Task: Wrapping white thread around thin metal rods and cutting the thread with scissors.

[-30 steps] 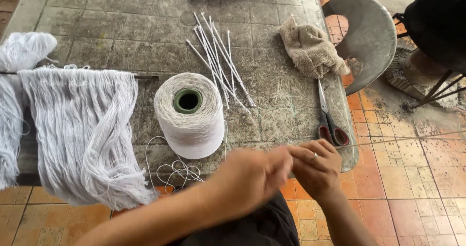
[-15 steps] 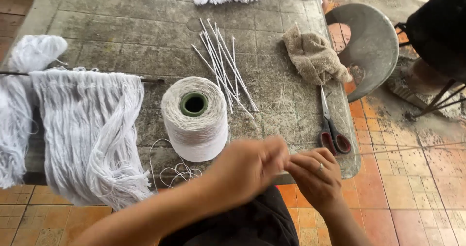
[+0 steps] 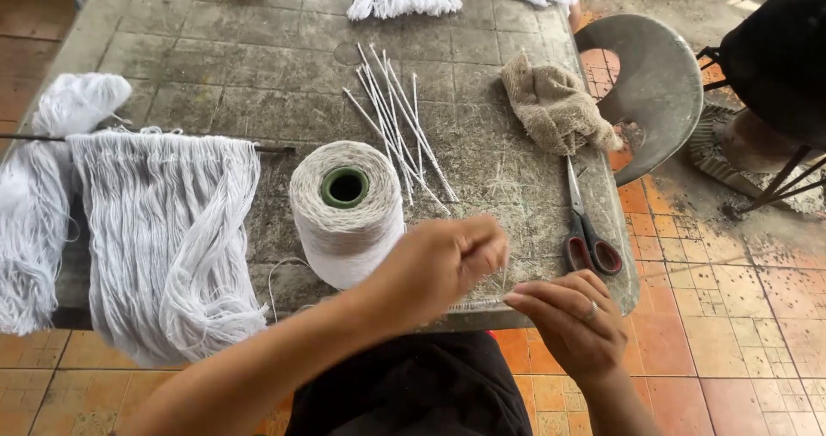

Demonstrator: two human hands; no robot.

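While both hands work at the near edge of the desk (image 3: pixel 215 40), the risk sits in how thin the piece between them is. Left hand (image 3: pixel 443 264) is clenched, fingertips pinched on a thin pale stick (image 3: pixel 473 303); right hand (image 3: pixel 572 320) has fingers curled, tips meeting the stick's other end. Whether string is on the stick I cannot tell, too fine to see.

Failure modes as I judge them:
- Stick hangs right over the near edge, so a slipped pinch likely drops it to the tiled floor (image 3: pixel 740 315).
- Left forearm passes just beside the string cone (image 3: pixel 346 212), which stands upright near the near edge. An elbow bump could tip it off.
- Loose loops of string (image 3: pixel 284 272) lie at the cone's base by the edge and could snag the wrist.
- Scissors (image 3: pixel 585 229) lie near the right edge, handles toward the person, close to the right hand. A sweep could knock them off.
- White yarn bundle (image 3: pixel 163 238) hangs over the near-left edge from a dark rod (image 3: pixel 267 148); a pull would drag it down.

Spare sticks (image 3: pixel 397 130) and a rag (image 3: pixel 555 105) sit well apart, mid-desk.
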